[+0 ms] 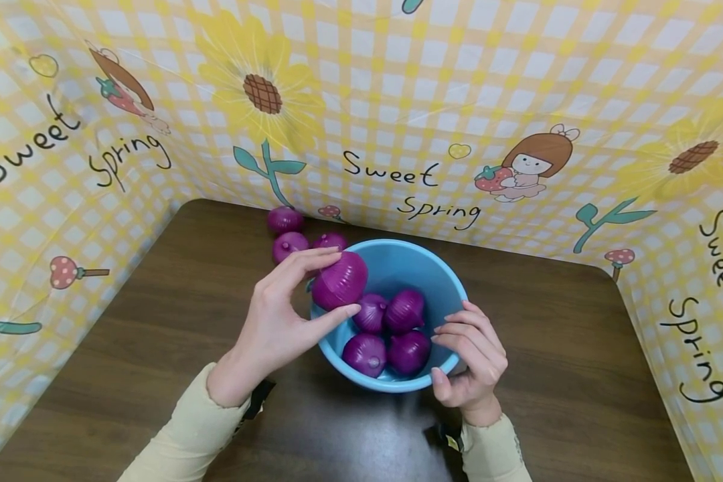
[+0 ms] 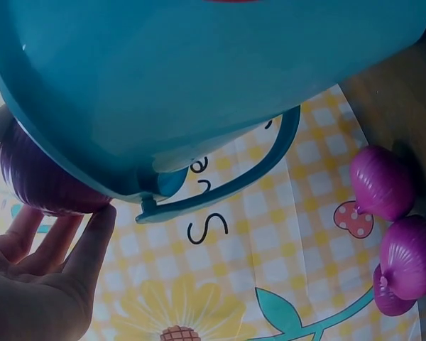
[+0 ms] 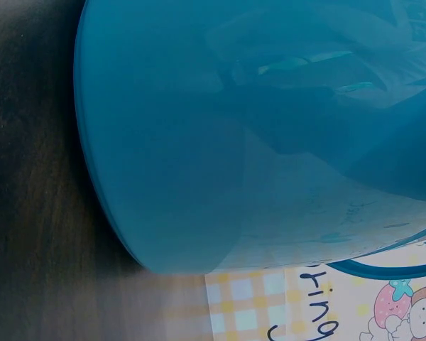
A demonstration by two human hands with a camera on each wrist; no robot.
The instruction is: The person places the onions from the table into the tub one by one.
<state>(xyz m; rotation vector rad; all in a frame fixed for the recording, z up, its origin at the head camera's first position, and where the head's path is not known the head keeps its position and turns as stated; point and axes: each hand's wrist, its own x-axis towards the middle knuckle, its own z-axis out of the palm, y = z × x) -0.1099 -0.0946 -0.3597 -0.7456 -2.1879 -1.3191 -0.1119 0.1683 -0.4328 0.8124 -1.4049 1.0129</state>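
A purple onion (image 1: 340, 281) is gripped between the thumb and fingers of my left hand (image 1: 280, 318), over the left rim of a blue bucket (image 1: 436, 278). Inside the bucket lie several more onions (image 1: 405, 310). My right hand (image 1: 476, 355) holds the bucket's right rim, fingers over the edge and thumb at the outside. In the left wrist view the held onion (image 2: 46, 174) shows partly behind the rim, beside the bucket's handle (image 2: 234, 188). The right wrist view is filled by the bucket's outer wall (image 3: 234, 142); the right hand is out of sight there.
Behind the left hand, three onions (image 1: 289, 245) stand on the brown wooden table (image 1: 126, 335), close to the back wall. A yellow checked cloth (image 1: 373, 87) with flowers and lettering covers the walls at the back and both sides.
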